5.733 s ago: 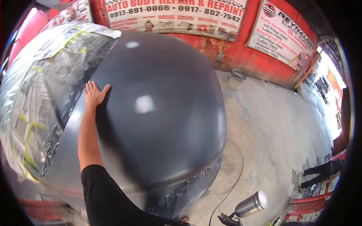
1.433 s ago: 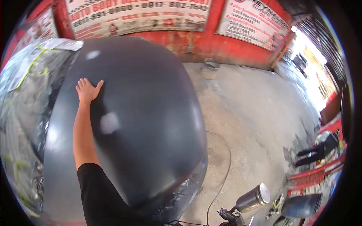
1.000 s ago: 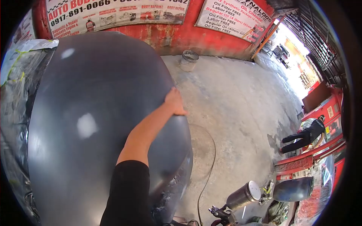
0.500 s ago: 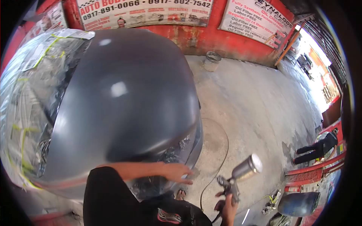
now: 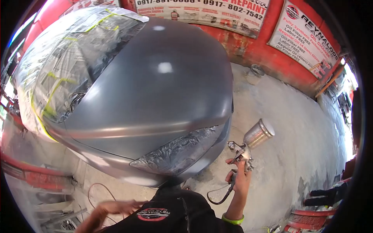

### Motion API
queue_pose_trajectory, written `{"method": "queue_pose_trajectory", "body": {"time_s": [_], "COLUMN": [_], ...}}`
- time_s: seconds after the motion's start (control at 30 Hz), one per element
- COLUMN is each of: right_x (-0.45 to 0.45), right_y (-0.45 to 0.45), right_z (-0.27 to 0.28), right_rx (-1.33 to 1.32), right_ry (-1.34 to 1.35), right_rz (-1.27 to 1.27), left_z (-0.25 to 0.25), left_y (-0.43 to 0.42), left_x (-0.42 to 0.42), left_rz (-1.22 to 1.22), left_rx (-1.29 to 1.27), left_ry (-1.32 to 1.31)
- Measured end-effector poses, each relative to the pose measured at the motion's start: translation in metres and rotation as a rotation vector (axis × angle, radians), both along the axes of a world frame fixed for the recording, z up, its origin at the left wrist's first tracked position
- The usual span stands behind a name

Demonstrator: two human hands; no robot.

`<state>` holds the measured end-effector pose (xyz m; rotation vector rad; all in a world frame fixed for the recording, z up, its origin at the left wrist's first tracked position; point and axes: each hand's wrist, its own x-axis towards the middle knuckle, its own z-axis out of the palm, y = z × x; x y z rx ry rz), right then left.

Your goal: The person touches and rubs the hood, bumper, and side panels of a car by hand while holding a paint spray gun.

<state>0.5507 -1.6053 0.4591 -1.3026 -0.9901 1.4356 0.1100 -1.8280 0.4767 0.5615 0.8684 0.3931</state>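
A metal spray gun point(image 5: 241, 152) with a silver cup on top is gripped in my right hand point(image 5: 241, 178), beside the front corner of a car. The car's dark grey hood point(image 5: 167, 85) fills the middle of the view. Low at the left, in front of my black shirt, is my left hand point(image 5: 126, 207), blurred by motion and touching neither car nor gun; its fingers are too smeared to read. Crinkled plastic covers the headlight point(image 5: 175, 153). Clear plastic sheeting point(image 5: 64, 73) with yellow-green tape wraps the windshield side.
Behind the car is a red wall point(image 5: 233, 46) with printed banners. A bucket point(image 5: 255, 73) stands on the concrete floor near it. An air hose point(image 5: 221, 200) hangs from the gun. At the right edge, a person's dark-clothed legs point(image 5: 326, 196) show beside red metal parts.
My left hand has left the hood, crossed its right edge and dropped low to the left. My right hand has risen into view with the spray gun. The view has shifted.
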Motion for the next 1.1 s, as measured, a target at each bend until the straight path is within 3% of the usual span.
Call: {"method": "queue_pose_trajectory", "body": {"time_s": [0.07, 0.13, 0.17, 0.23, 0.33, 0.47, 0.57, 0.67, 0.7, 0.73, 0.77, 0.87, 0.93, 1.0, 1.1], "right_x": [-0.002, -0.005, -0.005, 0.002, 0.016, 0.024, 0.027, 0.027, 0.028, 0.009, 0.011, 0.009, 0.002, -0.001, 0.006], "right_y": [0.003, -0.001, -0.003, -0.009, -0.029, -0.062, -0.087, -0.119, -0.13, -0.123, -0.131, -0.16, -0.169, -0.173, -0.174], "right_z": [-0.007, -0.008, -0.006, -0.007, 0.001, 0.025, 0.02, 0.005, 0.001, 0.036, 0.032, 0.016, 0.014, 0.016, 0.011], "right_rx": [-0.008, 0.003, 0.014, 0.031, 0.006, -0.15, -0.206, -0.205, -0.23, -0.342, -0.347, -0.37, -0.373, -0.358, -0.324], "right_ry": [0.005, 0.011, 0.006, 0.005, -0.003, -0.065, -0.106, -0.193, -0.197, -0.228, -0.245, -0.257, -0.244, -0.23, -0.211], "right_rz": [0.087, 0.134, 0.154, 0.184, 0.155, -0.084, -0.216, -0.311, -0.322, -0.418, -0.411, -0.486, -0.54, -0.563, -0.519], "left_z": [0.032, 0.042, 0.028, 0.001, -0.04, -0.03, -0.049, -0.011, -0.04, -0.017, -0.023, -0.097, -0.171, -0.196, -0.176], "left_y": [0.016, 0.048, 0.07, 0.106, 0.162, 0.301, 0.451, 0.567, 0.612, 0.619, 0.629, 0.631, 0.603, 0.566, 0.518], "left_x": [-0.037, -0.08, -0.112, -0.179, -0.263, -0.255, -0.22, -0.051, -0.006, 0.065, 0.12, 0.251, 0.31, 0.336, 0.322], "left_rz": [0.262, 0.557, 0.609, 0.432, 0.442, 0.348, 0.271, 0.058, 0.058, -0.124, -0.235, -0.483, -0.776, -1.231, -0.855], "left_rx": [0.128, 0.395, 0.576, 0.9, 0.615, 0.415, 0.786, 1.137, 1.284, 1.313, 1.387, 1.677, 1.632, 1.617, 1.729], "left_ry": [0.164, 0.628, 1.077, 2.013, 2.19, 2.214, 2.191, 1.986, 1.935, 1.81, 1.7, 1.642, 1.522, 1.38, 1.304]}}
